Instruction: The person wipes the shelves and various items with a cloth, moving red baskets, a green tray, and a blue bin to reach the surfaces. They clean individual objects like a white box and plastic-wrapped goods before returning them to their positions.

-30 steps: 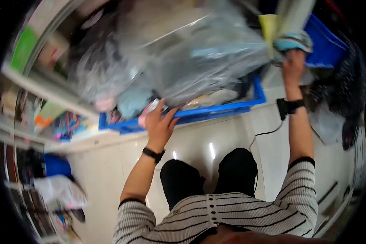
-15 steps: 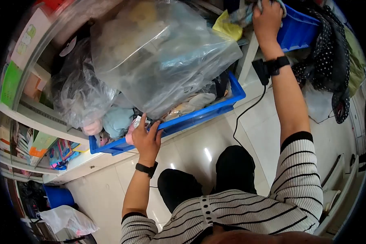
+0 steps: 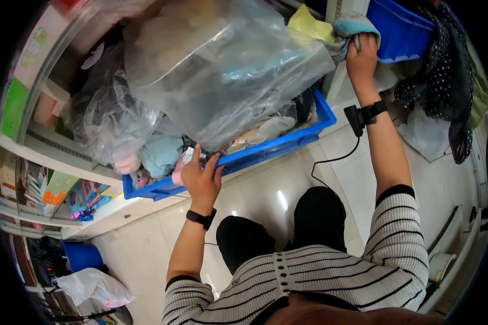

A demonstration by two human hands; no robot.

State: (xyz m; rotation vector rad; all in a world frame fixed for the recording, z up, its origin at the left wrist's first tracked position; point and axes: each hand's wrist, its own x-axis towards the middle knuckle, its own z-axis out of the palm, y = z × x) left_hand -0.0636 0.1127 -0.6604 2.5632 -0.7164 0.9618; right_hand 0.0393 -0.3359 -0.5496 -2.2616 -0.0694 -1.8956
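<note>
My left hand [image 3: 202, 177] is hooked over the front rim of a long blue plastic bin [image 3: 255, 153], its fingers inside and next to a white tag and a pink cloth item [image 3: 177, 174]. In the bin lie a pale blue cloth bundle [image 3: 161, 156] and other soft items, partly hidden by a large clear plastic bag [image 3: 238, 70]. At the upper right, my right hand [image 3: 361, 62] grips a crumpled blue-grey cloth [image 3: 357, 26], fingers curled into it. The cloth is beside a yellow piece [image 3: 310, 24] and a second blue bin [image 3: 400, 32].
A dark polka-dot cloth [image 3: 439, 81] hangs at the right above a white plastic bag [image 3: 425, 132]. Glass-fronted shelves with boxes stand at the left. Lower left are a blue bucket [image 3: 82, 255] and a white bag [image 3: 95, 287]. A black cable [image 3: 336, 161] runs from my right wrist.
My right hand has come down, nearer to me, drawing the blue-grey cloth away from the top edge and further into view. My left hand stays on the bin rim; the view has shifted slightly.
</note>
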